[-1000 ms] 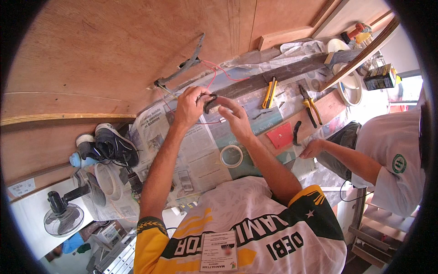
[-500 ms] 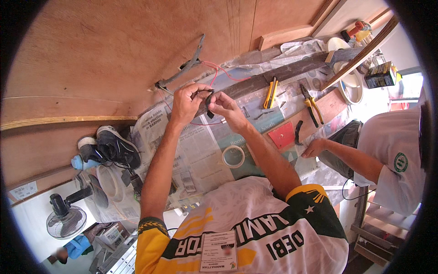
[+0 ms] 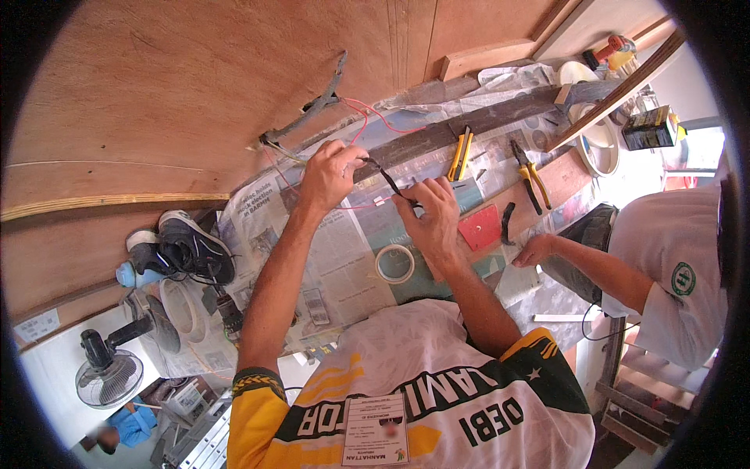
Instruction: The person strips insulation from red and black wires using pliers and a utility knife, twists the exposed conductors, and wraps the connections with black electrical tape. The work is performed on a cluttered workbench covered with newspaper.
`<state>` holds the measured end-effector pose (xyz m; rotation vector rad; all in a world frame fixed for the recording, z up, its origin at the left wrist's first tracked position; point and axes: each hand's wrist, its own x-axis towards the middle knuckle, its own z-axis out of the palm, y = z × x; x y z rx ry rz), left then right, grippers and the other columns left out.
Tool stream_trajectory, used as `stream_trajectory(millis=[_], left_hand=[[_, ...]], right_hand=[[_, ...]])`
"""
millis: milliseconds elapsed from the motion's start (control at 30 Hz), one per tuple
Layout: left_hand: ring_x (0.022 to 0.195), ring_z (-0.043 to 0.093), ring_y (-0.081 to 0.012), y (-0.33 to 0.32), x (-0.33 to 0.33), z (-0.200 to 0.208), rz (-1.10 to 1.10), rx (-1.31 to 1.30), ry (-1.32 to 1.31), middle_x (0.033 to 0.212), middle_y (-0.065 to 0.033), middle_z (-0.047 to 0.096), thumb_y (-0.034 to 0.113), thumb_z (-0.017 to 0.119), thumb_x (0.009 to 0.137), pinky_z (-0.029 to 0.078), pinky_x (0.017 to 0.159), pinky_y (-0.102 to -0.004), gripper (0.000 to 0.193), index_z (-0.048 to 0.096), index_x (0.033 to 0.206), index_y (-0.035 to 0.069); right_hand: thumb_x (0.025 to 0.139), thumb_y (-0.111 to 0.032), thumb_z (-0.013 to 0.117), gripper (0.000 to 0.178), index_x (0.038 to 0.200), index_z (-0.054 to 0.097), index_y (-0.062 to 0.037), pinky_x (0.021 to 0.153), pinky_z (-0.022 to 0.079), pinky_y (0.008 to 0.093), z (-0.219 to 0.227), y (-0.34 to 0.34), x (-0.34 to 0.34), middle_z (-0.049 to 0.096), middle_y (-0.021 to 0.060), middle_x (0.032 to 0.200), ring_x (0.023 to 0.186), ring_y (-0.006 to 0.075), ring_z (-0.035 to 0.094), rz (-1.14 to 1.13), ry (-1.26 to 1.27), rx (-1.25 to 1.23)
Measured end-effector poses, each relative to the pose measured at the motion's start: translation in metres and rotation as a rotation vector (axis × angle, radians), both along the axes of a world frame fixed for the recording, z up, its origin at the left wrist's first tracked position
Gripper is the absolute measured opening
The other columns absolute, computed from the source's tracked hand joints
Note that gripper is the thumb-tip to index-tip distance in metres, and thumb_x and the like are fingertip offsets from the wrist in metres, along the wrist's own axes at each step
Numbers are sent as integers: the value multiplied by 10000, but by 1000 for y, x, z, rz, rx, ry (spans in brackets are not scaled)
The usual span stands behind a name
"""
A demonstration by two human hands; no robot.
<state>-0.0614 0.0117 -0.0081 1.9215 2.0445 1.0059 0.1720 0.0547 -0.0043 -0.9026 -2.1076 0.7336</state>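
A narrow black strip of electrical tape point(image 3: 386, 179) stretches taut between my two hands. My left hand point(image 3: 332, 178) is closed in a pinch on a wire where the tape's end sits; its fingers hide most of the join. My right hand point(image 3: 432, 209) grips the tape's other end, the fingers curled over it. A thin cable point(image 3: 286, 154) runs from the panel's foot to my left hand. Above it, a grey wrapped cable point(image 3: 322, 102) comes out of the wooden panel. Thin red wires point(image 3: 366, 117) loop beside the hands.
On the newspaper-covered surface point(image 3: 336, 273) lie a tape roll point(image 3: 394, 264), a yellow cutter point(image 3: 462, 154), yellow-handled pliers point(image 3: 532, 180), a red square piece point(image 3: 479, 228) and a curved black strip point(image 3: 508, 224). Shoes point(image 3: 194, 248) stand at left. A co-worker's hand point(image 3: 536, 250) is at right.
My right hand has moved right and slightly down, away from the left, drawing the black tape out straight between them. My left hand stays nearly in place.
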Motion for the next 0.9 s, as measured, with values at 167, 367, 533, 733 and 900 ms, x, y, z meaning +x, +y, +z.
stream_trajectory(millis=[167,367,533,733,900], left_hand=[[799,658,-353,-6,-8,-10,-68,2,38,862,-135,624,45,796,869,526,721,-447,179,753,1039,79],[778,648,-344,-5,-8,0,-69,-24,-57,856,-140,629,37,780,885,513,708,-442,159,766,1039,78],[776,646,-342,-2,-9,5,-70,-48,-131,853,-149,631,32,775,890,507,704,-435,163,781,1046,78],[772,629,-338,-2,-10,-1,-68,-48,-96,847,-143,619,38,789,879,497,702,-430,176,783,1051,77],[771,616,-331,-9,-8,5,-52,-45,-79,844,-137,607,23,788,870,494,700,-430,181,779,1046,68]], right_hand=[[779,-104,809,134,839,690,-113,737,485,413,19,11,25,549,20,778,804,254,574,95,-140,177],[781,-86,791,149,878,685,-124,712,502,380,21,26,42,529,-4,814,811,207,586,220,-217,399],[785,-76,798,167,882,671,-125,697,500,353,-1,32,50,496,-14,815,829,168,594,283,-132,603],[787,-82,807,207,955,695,-124,692,493,340,-5,51,73,535,-18,853,839,150,599,387,-155,709],[791,-68,790,295,1065,703,-139,723,516,353,-28,79,79,572,2,879,863,181,631,261,-288,579]])
